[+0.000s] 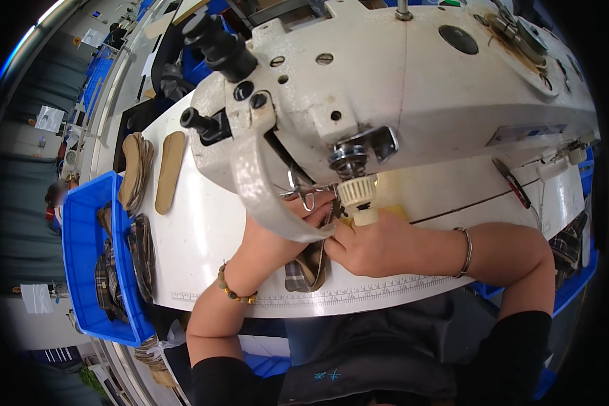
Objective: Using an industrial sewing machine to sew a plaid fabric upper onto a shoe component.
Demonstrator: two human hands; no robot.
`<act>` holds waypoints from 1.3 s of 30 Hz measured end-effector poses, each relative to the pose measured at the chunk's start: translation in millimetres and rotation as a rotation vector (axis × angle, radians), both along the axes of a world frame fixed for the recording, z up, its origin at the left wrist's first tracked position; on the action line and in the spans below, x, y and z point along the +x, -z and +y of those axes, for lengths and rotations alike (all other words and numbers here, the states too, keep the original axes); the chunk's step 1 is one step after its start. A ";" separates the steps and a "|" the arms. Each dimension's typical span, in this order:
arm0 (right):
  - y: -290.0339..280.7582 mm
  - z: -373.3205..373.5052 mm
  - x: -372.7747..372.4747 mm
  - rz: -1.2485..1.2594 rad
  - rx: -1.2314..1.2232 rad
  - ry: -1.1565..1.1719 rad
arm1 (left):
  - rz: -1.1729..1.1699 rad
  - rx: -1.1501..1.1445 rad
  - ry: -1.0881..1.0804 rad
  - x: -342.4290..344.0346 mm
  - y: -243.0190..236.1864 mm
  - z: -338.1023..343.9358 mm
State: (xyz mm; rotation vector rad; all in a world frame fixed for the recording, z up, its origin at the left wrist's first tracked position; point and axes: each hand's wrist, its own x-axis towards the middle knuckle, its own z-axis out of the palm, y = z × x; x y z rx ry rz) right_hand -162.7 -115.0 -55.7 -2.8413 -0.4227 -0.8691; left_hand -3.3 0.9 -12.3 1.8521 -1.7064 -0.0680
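Note:
A curved piece of brown and plaid fabric (pixel 307 269) lies under the head of a white sewing machine (pixel 386 81), close to the table's front edge. My right hand (pixel 372 247) is closed, its fingers pinching the right edge of that fabric near the needle area. On the other side, my left hand (pixel 267 233) has its fingers curled onto the fabric's upper left part. The machine's white curved arm hides some of the left fingers. Needle and presser foot are mostly hidden behind the machine's parts and my hands.
Tan shoe-shaped pieces (pixel 137 169) are stacked on the left of the white table (pixel 203 250), beside a single tan piece (pixel 170 172). A blue bin (pixel 88 233) with plaid pieces stands at the left. Thread snips (pixel 513 183) lie at the right. A ruler strip (pixel 358 295) runs along the front edge.

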 end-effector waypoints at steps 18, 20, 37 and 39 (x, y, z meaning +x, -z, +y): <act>-11.3 -1.5 -10.5 0.080 -0.097 -0.037 | -0.115 0.107 -0.018 -7.4 4.4 6.6; -11.7 -1.5 -9.5 0.038 -0.069 -0.027 | -0.086 0.145 -0.002 -5.3 5.3 6.3; -9.5 0.6 -9.8 0.030 0.002 0.047 | -0.389 -0.152 0.150 -10.7 -30.3 21.5; -14.0 5.1 -16.0 0.049 -0.031 0.051 | -0.411 -0.135 0.143 -4.5 -34.7 24.7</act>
